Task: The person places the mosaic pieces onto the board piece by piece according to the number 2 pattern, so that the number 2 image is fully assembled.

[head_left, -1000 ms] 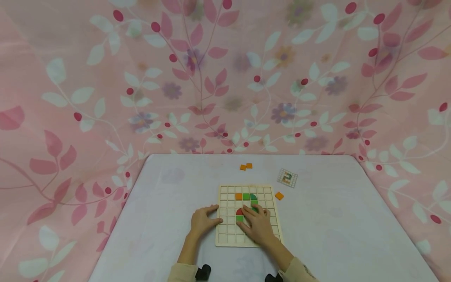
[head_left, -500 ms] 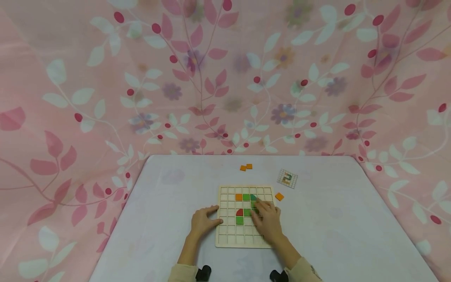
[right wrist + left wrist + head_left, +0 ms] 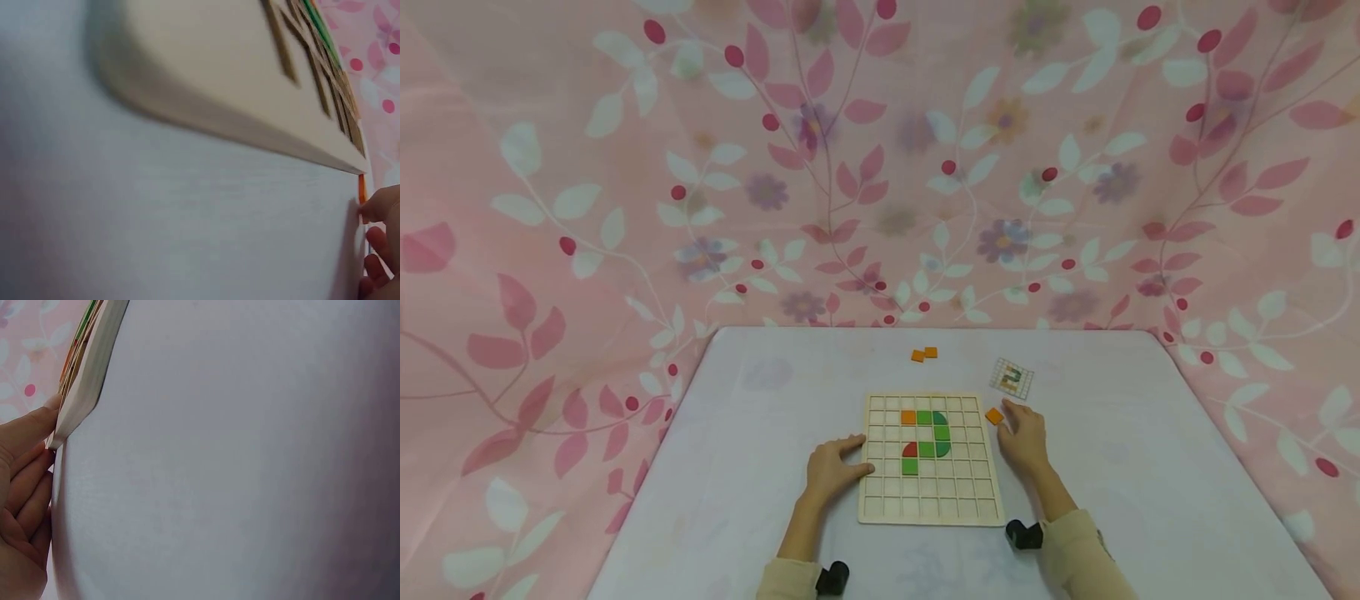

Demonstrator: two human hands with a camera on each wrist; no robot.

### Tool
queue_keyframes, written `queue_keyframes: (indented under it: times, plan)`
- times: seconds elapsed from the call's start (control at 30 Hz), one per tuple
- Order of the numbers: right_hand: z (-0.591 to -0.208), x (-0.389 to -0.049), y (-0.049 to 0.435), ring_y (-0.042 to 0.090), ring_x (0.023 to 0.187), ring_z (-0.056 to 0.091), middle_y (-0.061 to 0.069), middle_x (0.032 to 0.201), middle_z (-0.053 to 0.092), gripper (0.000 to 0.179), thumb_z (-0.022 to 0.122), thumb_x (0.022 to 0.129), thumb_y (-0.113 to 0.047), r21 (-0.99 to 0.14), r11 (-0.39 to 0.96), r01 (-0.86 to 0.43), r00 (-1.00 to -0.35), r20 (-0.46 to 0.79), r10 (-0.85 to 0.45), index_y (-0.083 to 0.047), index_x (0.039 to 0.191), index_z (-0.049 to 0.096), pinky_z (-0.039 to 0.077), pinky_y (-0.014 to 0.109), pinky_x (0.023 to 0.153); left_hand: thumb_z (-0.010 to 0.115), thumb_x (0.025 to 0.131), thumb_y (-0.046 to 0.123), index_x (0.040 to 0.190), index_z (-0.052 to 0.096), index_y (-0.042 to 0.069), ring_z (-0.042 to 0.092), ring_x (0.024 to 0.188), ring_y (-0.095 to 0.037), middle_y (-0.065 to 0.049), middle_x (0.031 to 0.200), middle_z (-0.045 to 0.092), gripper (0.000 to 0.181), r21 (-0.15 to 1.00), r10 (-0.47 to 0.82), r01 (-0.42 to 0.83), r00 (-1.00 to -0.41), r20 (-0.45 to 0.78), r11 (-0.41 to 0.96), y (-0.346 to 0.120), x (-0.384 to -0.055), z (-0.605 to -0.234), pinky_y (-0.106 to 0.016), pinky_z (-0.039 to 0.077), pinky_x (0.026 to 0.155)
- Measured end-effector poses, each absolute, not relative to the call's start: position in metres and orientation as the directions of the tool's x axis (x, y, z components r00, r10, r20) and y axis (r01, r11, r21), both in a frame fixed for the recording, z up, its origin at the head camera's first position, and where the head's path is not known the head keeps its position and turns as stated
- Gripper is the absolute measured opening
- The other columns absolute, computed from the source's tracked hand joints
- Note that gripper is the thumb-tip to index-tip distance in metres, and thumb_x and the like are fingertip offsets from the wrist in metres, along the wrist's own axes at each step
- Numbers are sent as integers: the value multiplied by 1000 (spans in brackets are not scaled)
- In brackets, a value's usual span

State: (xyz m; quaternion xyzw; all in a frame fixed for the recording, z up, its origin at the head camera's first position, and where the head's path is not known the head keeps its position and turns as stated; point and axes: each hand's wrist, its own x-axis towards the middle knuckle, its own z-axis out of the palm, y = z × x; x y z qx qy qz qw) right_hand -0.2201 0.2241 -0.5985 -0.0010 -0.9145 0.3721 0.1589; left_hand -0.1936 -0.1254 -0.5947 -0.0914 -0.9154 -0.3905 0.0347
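A pale wooden grid board (image 3: 885, 490) lies flat on the table with colored tiles set in its cells. Among these are an orange square (image 3: 908, 417), green squares (image 3: 942, 433), dark green quarter-rounds (image 3: 940, 417) and a red quarter-round (image 3: 910, 450). My left hand (image 3: 831, 472) holds the board's left edge, thumb on the rim, as the left wrist view also shows. Beyond the board's right side, my right hand (image 3: 1026, 437) is beside a loose orange square tile (image 3: 994, 416), thumb and index finger apart. Whether the thumb touches this tile is hard to tell.
Two more orange tiles (image 3: 918, 356) lie behind the board. A small pattern card (image 3: 1012, 379) with a grid sits at the back right. White cloth covers the table (image 3: 760, 400), and a pink floral curtain (image 3: 880, 208) hangs behind it.
My right hand has left the tiles on the board and moved right to the loose orange tile, uncovering the green pieces. My left hand has stayed on the board's edge.
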Motion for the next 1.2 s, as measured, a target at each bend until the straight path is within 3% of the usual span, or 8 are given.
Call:
queue_keyframes:
  times: [0.2,0.33,0.67,0.8,1.0,1.2]
  plan:
    - [-608,-222,220,45,100,49,28,108,60,45,69,72,-8,-688,710,-147,-906,382,183,6,114,62,34,58,84,83,67,31,113,70,9,61,107,-35,-14,113,67,53,714,140,192,-981,131,673,-126,-194,-594,-49,47,89]
    - [-607,-223,216,45,102,50,28,111,59,46,71,73,-12,-688,719,-99,-912,352,212,5,114,62,34,59,85,83,67,31,113,70,9,61,107,-36,-15,113,67,53,708,150,206,-979,141,676,-126,-194,-594,-49,48,88]
    - [-606,-227,217,42,94,56,29,100,63,37,65,73,-2,-720,690,-74,-914,326,241,11,107,63,41,53,85,83,67,29,112,70,7,62,105,-36,-17,112,67,52,713,156,220,-976,155,666,-124,-194,-593,-50,48,87]
    - [-601,-227,220,37,86,59,28,97,63,40,64,71,-5,-726,685,-51,-932,281,229,13,107,62,47,49,78,83,67,29,112,70,7,62,106,-36,-16,112,67,52,714,160,218,-976,150,665,-124,-194,-592,-50,48,88]
    - [-599,-221,224,27,70,54,20,81,61,40,63,69,-13,-704,701,-117,-919,344,192,14,99,62,46,36,62,83,67,29,112,70,6,62,106,-37,-17,112,66,52,710,161,221,-975,152,668,-125,-193,-592,-50,48,87]
    - [-597,-213,224,27,75,56,20,86,63,36,66,71,-7,-744,667,-45,-945,249,214,12,102,63,47,35,65,83,67,28,113,70,7,62,106,-36,-17,112,66,53,705,165,225,-974,153,673,-125,-193,-593,-50,48,86]
